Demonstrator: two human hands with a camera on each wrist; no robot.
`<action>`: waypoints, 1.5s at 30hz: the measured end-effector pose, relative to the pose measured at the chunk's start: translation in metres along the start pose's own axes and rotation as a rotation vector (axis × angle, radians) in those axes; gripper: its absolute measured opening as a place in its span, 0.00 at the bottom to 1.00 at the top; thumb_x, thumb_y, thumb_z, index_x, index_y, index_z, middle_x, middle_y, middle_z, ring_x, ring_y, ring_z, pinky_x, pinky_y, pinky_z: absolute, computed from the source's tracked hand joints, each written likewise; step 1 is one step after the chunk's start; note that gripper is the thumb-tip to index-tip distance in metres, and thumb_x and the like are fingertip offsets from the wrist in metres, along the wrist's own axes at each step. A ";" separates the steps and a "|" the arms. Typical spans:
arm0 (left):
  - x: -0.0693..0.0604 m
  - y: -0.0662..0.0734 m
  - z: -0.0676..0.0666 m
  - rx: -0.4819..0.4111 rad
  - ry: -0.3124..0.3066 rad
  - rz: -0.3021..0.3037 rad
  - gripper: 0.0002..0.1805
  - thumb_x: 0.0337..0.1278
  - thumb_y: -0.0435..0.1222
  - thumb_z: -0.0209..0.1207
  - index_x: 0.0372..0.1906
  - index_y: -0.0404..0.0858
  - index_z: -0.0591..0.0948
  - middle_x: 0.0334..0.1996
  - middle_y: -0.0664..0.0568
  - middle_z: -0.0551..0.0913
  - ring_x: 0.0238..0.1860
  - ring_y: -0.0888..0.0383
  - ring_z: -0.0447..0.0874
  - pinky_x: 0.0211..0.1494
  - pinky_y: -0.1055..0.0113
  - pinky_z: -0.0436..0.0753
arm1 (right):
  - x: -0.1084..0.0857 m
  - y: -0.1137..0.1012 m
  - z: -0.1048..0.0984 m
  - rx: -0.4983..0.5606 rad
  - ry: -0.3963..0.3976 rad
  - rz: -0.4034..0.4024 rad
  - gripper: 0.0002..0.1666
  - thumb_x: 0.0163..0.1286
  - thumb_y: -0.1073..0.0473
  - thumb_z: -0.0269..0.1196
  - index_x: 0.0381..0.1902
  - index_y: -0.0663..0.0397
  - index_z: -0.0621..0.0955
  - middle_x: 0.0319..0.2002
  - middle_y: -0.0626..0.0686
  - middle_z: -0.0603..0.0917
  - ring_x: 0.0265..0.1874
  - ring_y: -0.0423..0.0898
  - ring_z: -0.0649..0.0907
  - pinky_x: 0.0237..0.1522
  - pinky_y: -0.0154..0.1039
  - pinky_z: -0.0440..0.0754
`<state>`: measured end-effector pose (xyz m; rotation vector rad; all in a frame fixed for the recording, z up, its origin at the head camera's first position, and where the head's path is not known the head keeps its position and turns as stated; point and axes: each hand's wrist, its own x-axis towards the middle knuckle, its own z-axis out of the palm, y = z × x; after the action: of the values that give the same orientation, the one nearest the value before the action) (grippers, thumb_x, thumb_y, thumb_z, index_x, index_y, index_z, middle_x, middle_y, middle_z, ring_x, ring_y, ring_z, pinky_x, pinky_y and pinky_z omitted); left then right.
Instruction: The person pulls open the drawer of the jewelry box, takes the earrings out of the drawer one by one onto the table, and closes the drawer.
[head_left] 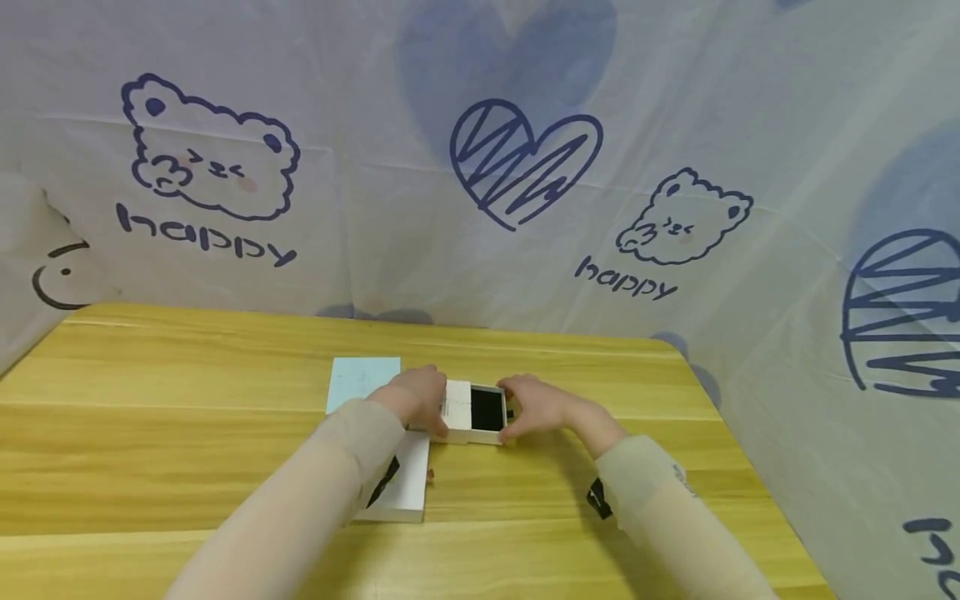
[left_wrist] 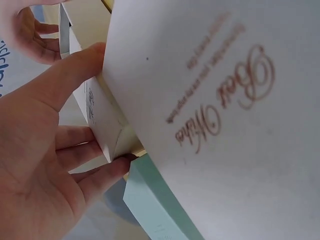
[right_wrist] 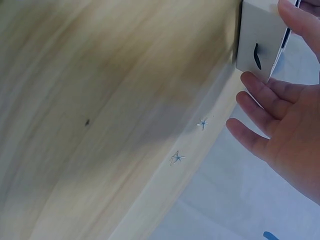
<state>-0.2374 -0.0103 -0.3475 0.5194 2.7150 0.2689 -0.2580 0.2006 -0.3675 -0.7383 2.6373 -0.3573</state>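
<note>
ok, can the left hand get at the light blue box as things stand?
Probably, but only once freed: the left hand grips the small white box. The light blue box lies close beside it, with nothing visible on top.

In the head view, taking its middle as the clock's centre, a wood-grain table (head_left: 187, 458) spreads across 6 o'clock, with a pale blue box (head_left: 360, 375) at 8 and a white box (head_left: 408, 487) (brown script on its face) at 7. Behind hangs a creased white cloth (head_left: 375, 267), printed with a large bear (head_left: 213, 154) at 10, a smaller bear (head_left: 684, 217) at 2, and a striped heart (head_left: 525, 162) near 1.
</note>
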 end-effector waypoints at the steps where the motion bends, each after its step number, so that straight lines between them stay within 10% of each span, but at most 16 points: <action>1: 0.000 0.000 0.000 -0.001 -0.003 -0.002 0.24 0.46 0.46 0.68 0.45 0.36 0.77 0.48 0.45 0.76 0.41 0.53 0.76 0.47 0.59 0.78 | 0.000 0.000 0.000 0.001 0.000 -0.001 0.50 0.53 0.49 0.70 0.66 0.70 0.63 0.54 0.62 0.76 0.57 0.56 0.73 0.62 0.50 0.69; 45: -0.001 0.001 0.000 -0.043 -0.008 -0.063 0.20 0.45 0.46 0.69 0.39 0.38 0.79 0.42 0.47 0.79 0.38 0.54 0.77 0.44 0.60 0.79 | 0.011 -0.014 0.003 0.029 0.007 -0.020 0.50 0.52 0.51 0.70 0.65 0.71 0.62 0.55 0.62 0.76 0.57 0.56 0.73 0.61 0.50 0.70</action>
<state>-0.2364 -0.0095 -0.3473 0.4215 2.7062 0.3073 -0.2591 0.1830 -0.3683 -0.7562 2.6267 -0.4036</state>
